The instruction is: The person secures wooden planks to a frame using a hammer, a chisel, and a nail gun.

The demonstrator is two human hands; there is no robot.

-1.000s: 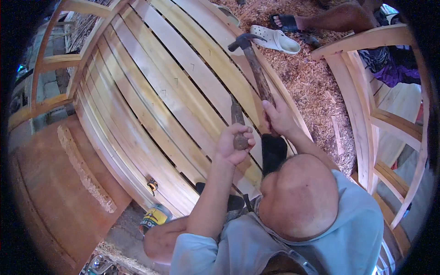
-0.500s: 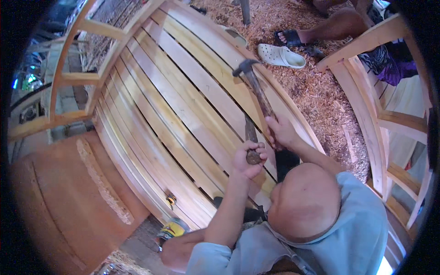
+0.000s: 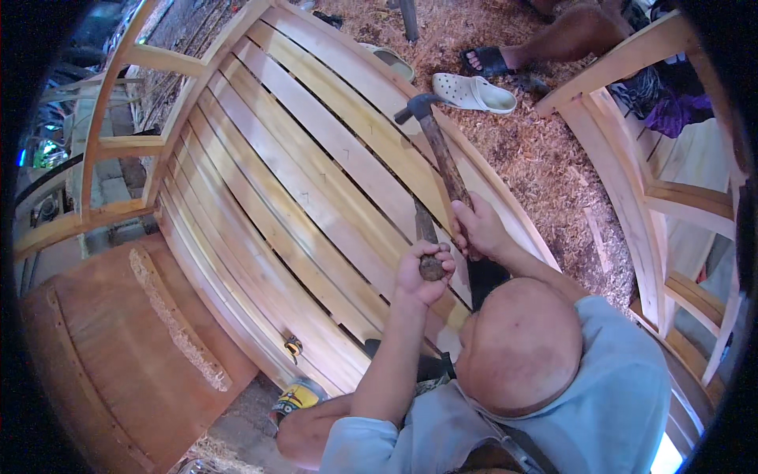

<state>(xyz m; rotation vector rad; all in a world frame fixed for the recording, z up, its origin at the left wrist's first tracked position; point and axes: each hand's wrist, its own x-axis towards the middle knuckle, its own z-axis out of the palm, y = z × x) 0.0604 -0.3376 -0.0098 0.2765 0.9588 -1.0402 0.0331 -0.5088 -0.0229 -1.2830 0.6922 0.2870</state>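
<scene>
My left hand (image 3: 421, 274) is closed round the handle of a chisel (image 3: 425, 221), with the round butt showing above the fist. Its narrow blade points away from me, at a dark gap between pale wooden slats (image 3: 316, 158); whether the tip touches the wood I cannot tell. Just to the right, my right hand (image 3: 480, 227) grips a claw hammer (image 3: 439, 146) by its worn wooden handle. The dark hammer head is at the far end, over the right-hand slats and apart from the chisel.
A tape measure (image 3: 293, 346) lies on the left slats, near a yellow-labelled can (image 3: 300, 395). Brown board (image 3: 103, 340) lies at left, and curved wooden frames (image 3: 655, 189) stand at right. Beyond are wood shavings (image 3: 545, 174), a white clog (image 3: 474, 92) and another person's sandalled foot (image 3: 487, 60).
The whole view has shifted slightly, so things appear a little further left and mostly higher. Both hands keep their grips on the chisel and the hammer.
</scene>
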